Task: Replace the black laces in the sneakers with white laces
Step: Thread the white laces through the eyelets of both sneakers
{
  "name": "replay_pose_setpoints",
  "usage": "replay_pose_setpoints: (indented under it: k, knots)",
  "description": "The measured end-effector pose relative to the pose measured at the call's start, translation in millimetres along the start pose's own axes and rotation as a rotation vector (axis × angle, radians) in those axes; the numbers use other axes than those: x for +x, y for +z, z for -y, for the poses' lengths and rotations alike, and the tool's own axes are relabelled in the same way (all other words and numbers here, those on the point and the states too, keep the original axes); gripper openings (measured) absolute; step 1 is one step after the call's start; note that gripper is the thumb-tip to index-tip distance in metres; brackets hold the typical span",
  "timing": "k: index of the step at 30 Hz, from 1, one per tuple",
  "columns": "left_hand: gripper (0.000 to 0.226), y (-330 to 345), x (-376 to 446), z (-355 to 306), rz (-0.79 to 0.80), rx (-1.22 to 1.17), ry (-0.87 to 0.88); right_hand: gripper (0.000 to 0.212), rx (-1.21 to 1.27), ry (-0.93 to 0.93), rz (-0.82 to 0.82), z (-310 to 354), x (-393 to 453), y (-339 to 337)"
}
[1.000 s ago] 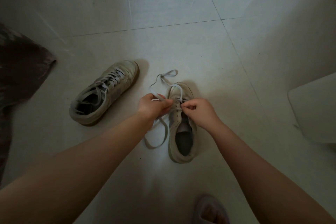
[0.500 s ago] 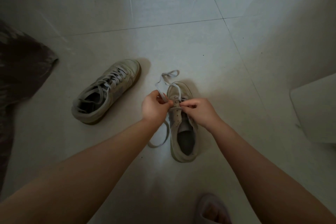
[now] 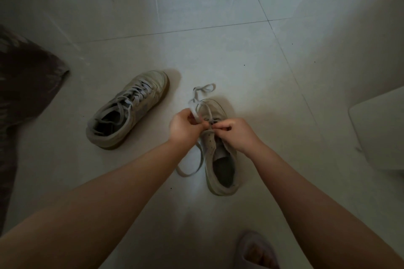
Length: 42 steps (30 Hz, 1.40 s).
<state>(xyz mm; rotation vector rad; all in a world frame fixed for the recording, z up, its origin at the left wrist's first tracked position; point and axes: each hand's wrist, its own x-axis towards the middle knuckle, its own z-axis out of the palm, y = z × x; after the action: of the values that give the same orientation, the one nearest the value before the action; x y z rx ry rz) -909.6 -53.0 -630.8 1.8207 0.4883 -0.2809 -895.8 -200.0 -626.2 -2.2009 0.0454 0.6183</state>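
Two sneakers are sitting on the pale tiled floor (image 3: 218,28): dark cloth (image 3: 24,85) is lying far left, then the laced sneaker (image 3: 129,109). Right of it, the left hand (image 3: 185,126) and right hand (image 3: 236,133) are both pinching the white lace (image 3: 196,109) over the second sneaker (image 3: 220,159); a white object (image 3: 380,133) is sitting far right.

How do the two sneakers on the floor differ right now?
The left sneaker is laced all the way up; the right sneaker has lace only near its toe, its upper eyelets bare. The left sneaker lies untouched and angled; the right sneaker points straight ahead, with the left hand and right hand both pinching its white lace. Both are pale with open collars.
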Motion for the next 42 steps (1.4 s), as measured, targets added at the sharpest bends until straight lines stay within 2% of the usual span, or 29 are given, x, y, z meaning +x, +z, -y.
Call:
replay_pose_setpoints:
  k: [4,7,10,12,14,17,19,20,23,24,26,29,31,34,36,37,38,39,40,42]
  knots:
    - [0.015,8.5,-15.1,5.1,-0.049,-0.434,-0.336,0.017,0.020,0.012,0.034,0.6,-2.3,1.3]
    - [0.014,12.1,-22.6,0.2,-0.074,-0.510,-0.365,0.015,-0.066,-0.026,0.039,-1.4,-5.7,6.2]
    - [0.029,15.2,-26.5,-1.7,-0.076,-0.370,-0.175,0.013,-0.123,0.010,-0.004,-0.8,-9.3,11.0]
    - [0.031,17.8,-28.6,1.4,-0.069,-0.237,-0.086,0.026,-0.152,0.003,-0.058,1.1,-9.3,13.2]
    - [0.026,18.2,-24.6,12.4,-0.100,-0.151,-0.091,0.034,-0.125,0.008,-0.113,0.9,-9.0,12.7]
    - [0.023,15.3,-18.6,31.7,-0.172,-0.111,-0.195,0.029,0.081,0.070,-0.198,-3.5,-10.5,5.3]
    - [0.028,11.3,-23.2,37.7,-0.178,-0.066,-0.185,0.026,0.157,0.070,-0.223,-6.8,-11.7,-0.9]
    - [0.037,9.6,-28.7,39.1,-0.148,-0.005,-0.092,0.024,0.174,0.062,-0.216,-8.0,-12.1,-3.5]
    - [0.056,2.9,-39.3,34.4,-0.006,0.371,0.372,0.019,0.127,0.021,-0.165,-7.9,-12.2,-5.1]
    - [0.057,1.5,-36.9,29.9,0.037,0.493,0.424,0.019,0.120,0.002,-0.147,-7.4,-11.8,-3.6]
    - [0.054,0.4,-29.2,17.8,0.093,0.674,0.344,0.016,0.066,-0.049,-0.118,-3.7,-12.6,0.1]
    - [0.036,4.0,-20.2,7.8,0.165,0.935,0.260,0.016,0.062,-0.125,-0.043,4.7,-16.1,1.5]
    - [0.030,4.8,-17.0,7.6,0.166,0.975,0.209,0.020,0.313,-0.105,0.035,10.8,-20.9,-1.1]
    - [0.034,0.5,-10.0,6.8,0.134,0.942,0.120,0.022,0.997,-0.049,0.169,22.6,-30.7,-21.4]
    - [0.033,-2.1,-4.0,5.9,0.131,0.917,0.099,0.026,1.408,-0.048,0.155,23.0,-34.3,-43.5]
    - [0.032,-3.8,-2.0,6.6,0.133,0.902,0.099,0.026,1.527,-0.025,0.124,21.7,-34.1,-50.7]
    - [0.032,-5.3,-0.3,8.0,0.130,0.862,0.095,0.021,1.537,0.036,0.083,19.9,-32.7,-52.9]
    - [0.033,-6.7,0.6,9.2,0.124,0.806,0.091,0.017,1.424,0.127,0.025,17.4,-30.2,-49.8]
    - [0.034,-7.9,0.6,10.0,0.117,0.748,0.090,0.019,1.170,0.201,-0.025,14.5,-26.8,-42.7]
    - [0.039,-9.8,-1.4,8.7,0.098,0.685,0.104,0.018,0.426,0.183,-0.088,11.0,-24.9,-22.5]
